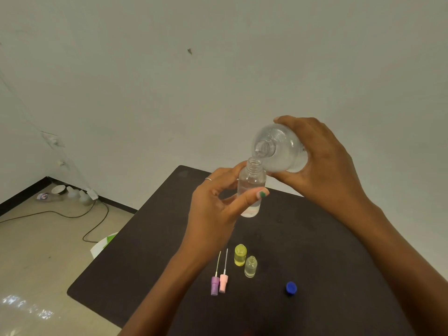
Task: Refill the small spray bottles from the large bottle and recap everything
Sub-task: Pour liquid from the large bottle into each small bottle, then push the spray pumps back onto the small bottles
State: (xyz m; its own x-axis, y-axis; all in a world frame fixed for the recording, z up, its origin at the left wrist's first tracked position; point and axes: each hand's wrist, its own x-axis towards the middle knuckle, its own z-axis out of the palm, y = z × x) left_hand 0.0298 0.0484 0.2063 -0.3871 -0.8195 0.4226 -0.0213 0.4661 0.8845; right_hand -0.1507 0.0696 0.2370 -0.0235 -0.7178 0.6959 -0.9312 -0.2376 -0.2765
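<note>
My left hand (215,202) grips a small clear spray bottle (251,187), uncapped and upright above the dark table (315,238). My right hand (320,163) holds the large clear bottle (278,147) tipped over, its open mouth just above the small bottle's neck. A little liquid shows at the small bottle's bottom. On the table in front of me lie a purple spray head (214,286) and a pink spray head (223,283), each with a thin tube. Beside them stand a yellow cap (240,255) and a clear cap (251,266). A blue screw cap (291,288) lies to the right.
The table's left edge drops to a beige floor with a black cable (80,214). Several white containers (72,194) sit by the wall corner. A white and green object (104,243) pokes out beside the table's left edge.
</note>
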